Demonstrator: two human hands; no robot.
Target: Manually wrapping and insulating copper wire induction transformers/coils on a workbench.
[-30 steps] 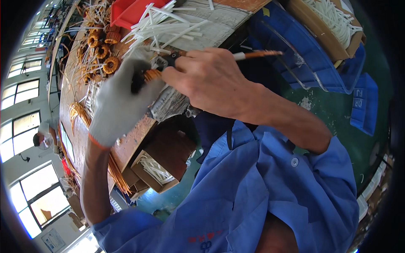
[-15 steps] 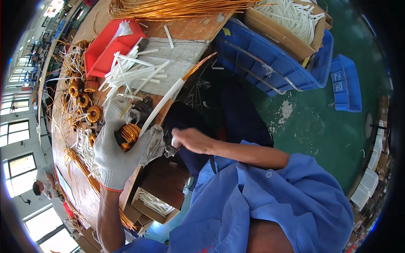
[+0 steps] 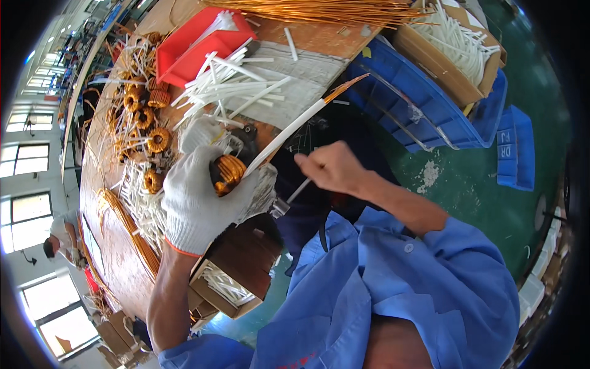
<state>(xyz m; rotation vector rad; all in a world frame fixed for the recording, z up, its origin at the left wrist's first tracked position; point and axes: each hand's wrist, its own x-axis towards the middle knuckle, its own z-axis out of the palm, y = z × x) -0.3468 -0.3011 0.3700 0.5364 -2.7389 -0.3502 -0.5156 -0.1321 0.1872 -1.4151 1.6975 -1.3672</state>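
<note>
My left hand (image 3: 200,200), in a white knitted glove with wrapped, dirty fingertips, closes around a copper-wound ring coil (image 3: 230,172) at the table edge. From beside the coil a long white sleeve (image 3: 289,130) slants up to the right, with bare copper wire ends (image 3: 345,88) out of its tip. My right hand (image 3: 335,167), bare, is a fist over my lap. A thin pale rod (image 3: 299,190) runs from under that fist to a small shiny metal piece (image 3: 279,208) beside the gloved fingers. The rod's far end is hidden.
Loose white sleeves (image 3: 246,86) lie by a red bin (image 3: 203,46). Several finished coils (image 3: 158,139) are heaped at the left. Long copper wires (image 3: 307,11) cross the far table. A blue crate (image 3: 405,92) and a carton of sleeves (image 3: 442,55) stand at the right.
My right hand has moved right and away from the gloved hand, and the thin rod between them now shows. The whole view has shifted; the left hand keeps its hold on the coil.
</note>
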